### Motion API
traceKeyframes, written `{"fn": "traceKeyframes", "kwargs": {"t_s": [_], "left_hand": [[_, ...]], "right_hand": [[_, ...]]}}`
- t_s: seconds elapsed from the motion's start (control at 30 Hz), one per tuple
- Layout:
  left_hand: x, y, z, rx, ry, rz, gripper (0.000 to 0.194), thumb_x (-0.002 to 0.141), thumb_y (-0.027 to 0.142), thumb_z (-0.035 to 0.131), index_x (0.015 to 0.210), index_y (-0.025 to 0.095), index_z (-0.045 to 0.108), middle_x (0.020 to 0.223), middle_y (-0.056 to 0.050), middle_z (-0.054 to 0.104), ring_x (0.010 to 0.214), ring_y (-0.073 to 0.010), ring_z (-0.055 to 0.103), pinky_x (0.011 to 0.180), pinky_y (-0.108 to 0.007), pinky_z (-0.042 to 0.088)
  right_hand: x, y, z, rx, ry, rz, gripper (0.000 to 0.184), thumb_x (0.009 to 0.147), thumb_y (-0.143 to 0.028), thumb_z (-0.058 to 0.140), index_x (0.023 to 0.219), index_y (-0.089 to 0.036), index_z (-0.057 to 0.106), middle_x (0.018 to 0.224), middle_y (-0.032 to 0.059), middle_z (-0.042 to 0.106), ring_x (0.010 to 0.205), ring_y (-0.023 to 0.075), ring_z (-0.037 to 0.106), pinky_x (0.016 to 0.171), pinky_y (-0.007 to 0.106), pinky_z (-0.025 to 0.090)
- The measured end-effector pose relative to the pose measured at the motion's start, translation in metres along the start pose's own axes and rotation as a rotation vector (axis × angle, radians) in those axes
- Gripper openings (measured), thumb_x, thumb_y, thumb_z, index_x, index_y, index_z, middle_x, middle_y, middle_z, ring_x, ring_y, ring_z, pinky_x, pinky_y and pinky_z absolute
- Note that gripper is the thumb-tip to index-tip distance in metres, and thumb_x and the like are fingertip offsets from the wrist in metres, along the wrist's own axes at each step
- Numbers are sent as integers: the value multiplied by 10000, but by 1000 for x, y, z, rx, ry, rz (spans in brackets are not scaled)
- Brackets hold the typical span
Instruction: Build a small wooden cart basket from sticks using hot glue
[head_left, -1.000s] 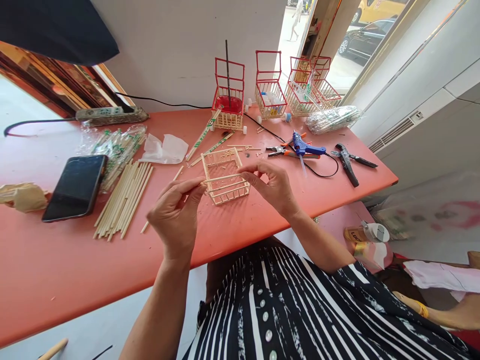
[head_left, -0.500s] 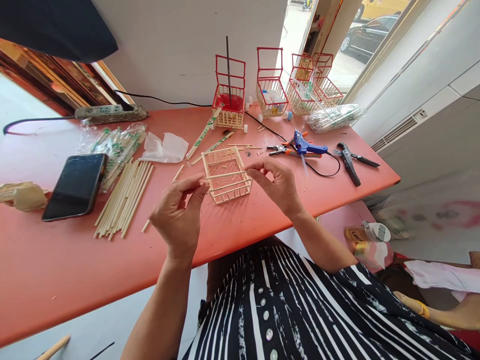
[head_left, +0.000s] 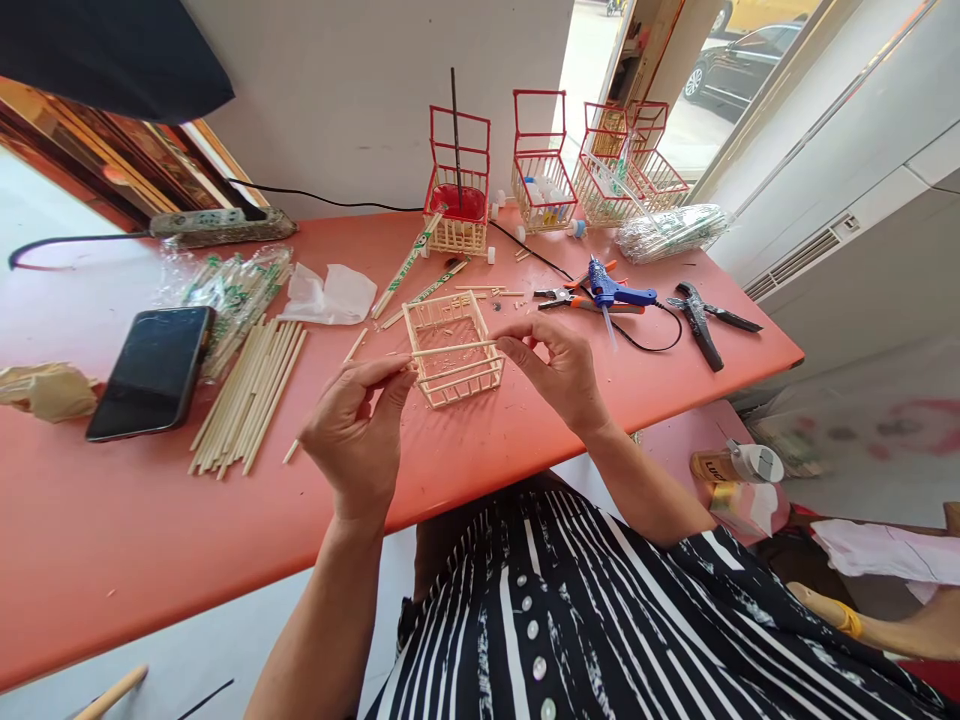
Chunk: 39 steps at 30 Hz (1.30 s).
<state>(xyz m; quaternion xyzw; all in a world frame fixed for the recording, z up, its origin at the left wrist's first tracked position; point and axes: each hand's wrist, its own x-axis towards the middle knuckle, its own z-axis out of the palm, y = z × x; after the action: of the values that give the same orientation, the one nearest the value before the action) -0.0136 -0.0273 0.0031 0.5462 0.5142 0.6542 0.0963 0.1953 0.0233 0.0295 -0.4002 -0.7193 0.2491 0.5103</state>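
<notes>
- L hand + R hand: thumb & finger of each pinch 1 end of a thin pale stick.
- Stick is over the stick box; can't tell if they touch.
- Box: pale, open top, skinny bars, on red table.
- Nearby: wrappers w/ green print, too small to read.
- Past R hand, low: bottle w/ "LUC", rest hidden.

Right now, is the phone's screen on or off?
Off, it seems: the phone lies face up on the red table, its screen uniformly dark, with no lit display visible.
</notes>
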Motion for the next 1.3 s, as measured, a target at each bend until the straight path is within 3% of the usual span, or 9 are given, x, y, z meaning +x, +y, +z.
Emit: {"fn": "traceKeyframes", "kwargs": {"t_s": [0.5, 1.3], "left_hand": [[2, 2, 0, 25, -29, 38, 134, 907, 194, 802, 1016, 264, 836, 909, 5, 801, 830, -134, 725, 761, -256, 553], [2, 0, 0, 50, -17, 69, 73, 922, 231, 787, 977, 263, 824, 864, -1, 786, 782, -139, 704, 710, -278, 531]], "right_hand": [[2, -1, 1, 12, -13, -105, 162, 1007, -332, 710, 938, -204, 783, 899, 8, 789, 782, 129, 655, 767, 269, 514], [2, -1, 4, 5, -4, -85, 160, 1005, -311, 697, 915, -204, 777, 892, 10, 790, 786, 136, 663, 781, 275, 540]]}}
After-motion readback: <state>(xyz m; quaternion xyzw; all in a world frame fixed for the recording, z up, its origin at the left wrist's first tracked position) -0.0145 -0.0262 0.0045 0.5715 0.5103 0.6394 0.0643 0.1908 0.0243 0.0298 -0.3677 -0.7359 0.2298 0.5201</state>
